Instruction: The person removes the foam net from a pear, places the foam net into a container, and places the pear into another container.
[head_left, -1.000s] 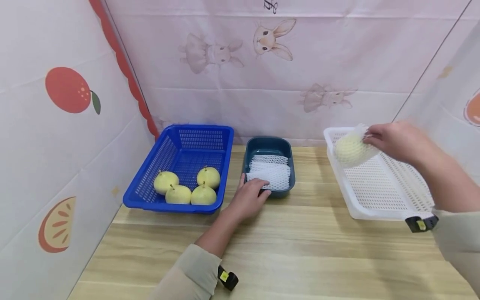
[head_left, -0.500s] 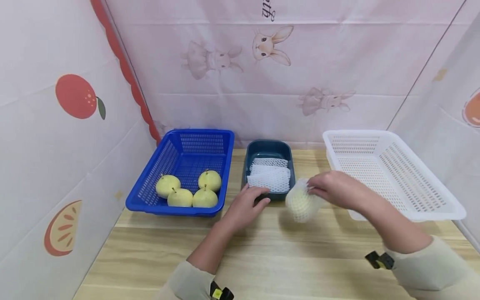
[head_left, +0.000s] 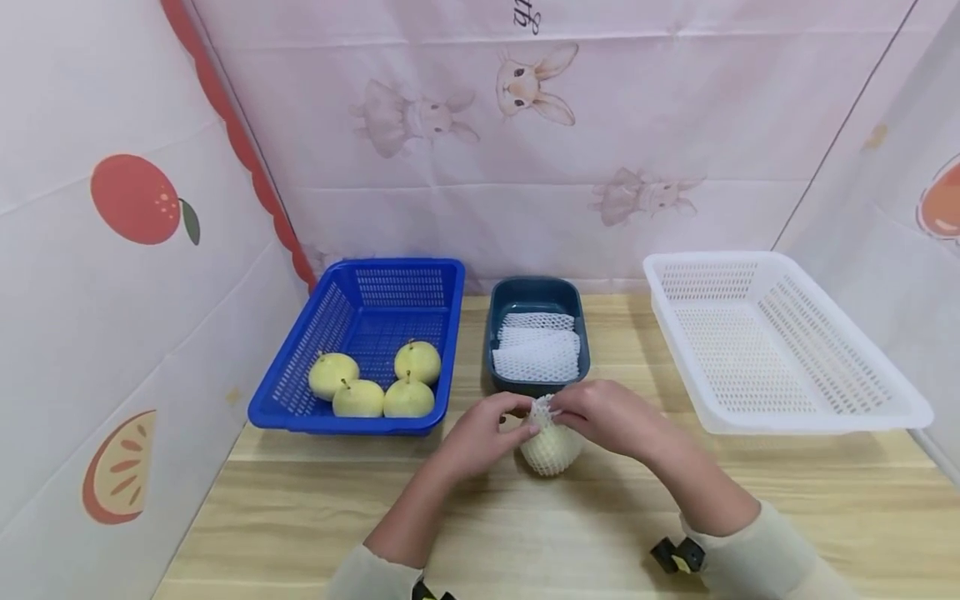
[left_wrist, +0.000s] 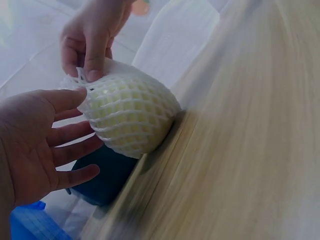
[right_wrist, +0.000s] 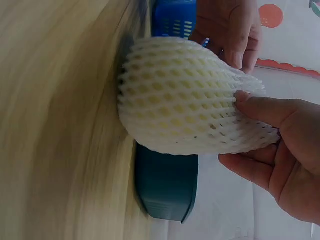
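A round pale-yellow fruit in a white foam net [head_left: 551, 450] sits on the table in front of the green tray. My right hand [head_left: 611, 417] pinches the gathered top of the net between thumb and fingers, as the right wrist view shows. From the other side my left hand [left_wrist: 45, 135] reaches to the net's top edge, its thumb touching it and its other fingers spread and fairly straight. Several pale-yellow pears [head_left: 360, 398] with stems, without nets, lie in the blue basket [head_left: 442, 333]. Folded white foam nets [head_left: 536, 354] lie in the dark green tray [head_left: 498, 308].
At the right stands a white perforated basket [head_left: 817, 421]. All the containers rest on a wood-grain table [head_left: 480, 533]. Behind it hangs a pink printed cloth [head_left: 480, 158], with a white printed cloth [head_left: 45, 333] along the left.
My right hand has carried the netted fruit from over the white basket leftward and down to the table before the green tray. My left hand has left the tray's edge for the net.
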